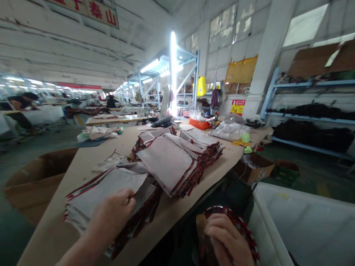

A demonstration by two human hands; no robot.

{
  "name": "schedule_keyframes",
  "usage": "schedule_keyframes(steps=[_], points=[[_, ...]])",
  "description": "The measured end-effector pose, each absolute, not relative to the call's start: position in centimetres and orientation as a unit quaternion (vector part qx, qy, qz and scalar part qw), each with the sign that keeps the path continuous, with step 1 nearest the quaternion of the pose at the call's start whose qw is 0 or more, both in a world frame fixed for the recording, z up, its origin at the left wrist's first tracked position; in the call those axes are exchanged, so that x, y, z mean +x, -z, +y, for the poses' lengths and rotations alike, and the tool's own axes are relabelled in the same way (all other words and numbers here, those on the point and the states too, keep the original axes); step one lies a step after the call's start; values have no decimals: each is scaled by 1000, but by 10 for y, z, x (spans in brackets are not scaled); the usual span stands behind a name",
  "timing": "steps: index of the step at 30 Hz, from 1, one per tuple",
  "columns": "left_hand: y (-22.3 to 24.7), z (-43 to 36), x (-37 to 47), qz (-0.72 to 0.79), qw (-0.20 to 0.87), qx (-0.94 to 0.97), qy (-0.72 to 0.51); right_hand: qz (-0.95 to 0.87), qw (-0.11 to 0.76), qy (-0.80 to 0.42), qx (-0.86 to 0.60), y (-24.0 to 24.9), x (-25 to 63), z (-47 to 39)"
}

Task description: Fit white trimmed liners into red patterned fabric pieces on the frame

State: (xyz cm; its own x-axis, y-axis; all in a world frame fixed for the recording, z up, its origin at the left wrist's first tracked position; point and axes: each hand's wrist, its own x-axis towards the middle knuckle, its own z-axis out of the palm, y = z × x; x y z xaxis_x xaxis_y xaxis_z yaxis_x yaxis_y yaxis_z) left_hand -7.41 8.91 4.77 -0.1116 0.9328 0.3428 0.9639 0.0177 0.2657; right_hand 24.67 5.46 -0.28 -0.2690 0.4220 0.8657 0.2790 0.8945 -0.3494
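1. At the near edge of a long worktable (69,177), the person's left hand (112,216) lies palm down on the nearest stack of grey fabric pieces (111,188), fingers curled over the top sheet as if pinching its corner.
2. Lower right, below the table edge, the right hand (229,238) is closed around a red-and-dark patterned piece with a round rim (238,221); blur makes it hard to tell what this is, possibly a finished fabric item.
3. Just beyond the left hand, a second stack of grey pieces with red trim (169,166) fans out across the table, and a third stack (199,138) lies behind it.
4. Further back sit clear plastic bags (230,129), an orange tray (199,123) and a green object (245,138).
5. A white bin (305,221) stands to the right, cardboard boxes (33,181) to the left.
6. Risk, as I judge it: the nearest stack overhangs the table edge, so a careless tug on the top sheet could drag several pieces off onto the floor.
7. Other people work at distant tables on the left.
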Motion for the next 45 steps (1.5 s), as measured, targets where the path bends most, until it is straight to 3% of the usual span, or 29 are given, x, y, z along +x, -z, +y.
schedule_keyframes(steps=[5, 10, 15, 19, 24, 32, 38, 45], points=[[-75, 52, -70, -672, 41, -694, 255, -829, 508, -155, -175, -52, 187, 56], [-86, 17, -60, -619, -46, -754, 216, -852, 460, -115, -223, -43, 142, 87], [-89, 4, -74, -608, -20, -768, 202, -844, 403, -313, -165, -23, 101, 126], [-96, 3, -89, -659, 3, -723, 206, -767, 438, -452, -126, -38, 85, 129], [-86, -7, -103, -669, -66, -677, 300, -733, 522, -415, -134, -41, 93, 116], [-33, -36, -83, -648, -298, -549, 436, -746, 490, -390, -227, 0, 116, 112], [-19, -41, -63, -637, -272, -480, 538, -766, 484, -367, -210, -7, 118, 106], [-19, -37, -55, -659, -229, -515, 498, -771, 482, -358, -213, -7, 118, 104]])
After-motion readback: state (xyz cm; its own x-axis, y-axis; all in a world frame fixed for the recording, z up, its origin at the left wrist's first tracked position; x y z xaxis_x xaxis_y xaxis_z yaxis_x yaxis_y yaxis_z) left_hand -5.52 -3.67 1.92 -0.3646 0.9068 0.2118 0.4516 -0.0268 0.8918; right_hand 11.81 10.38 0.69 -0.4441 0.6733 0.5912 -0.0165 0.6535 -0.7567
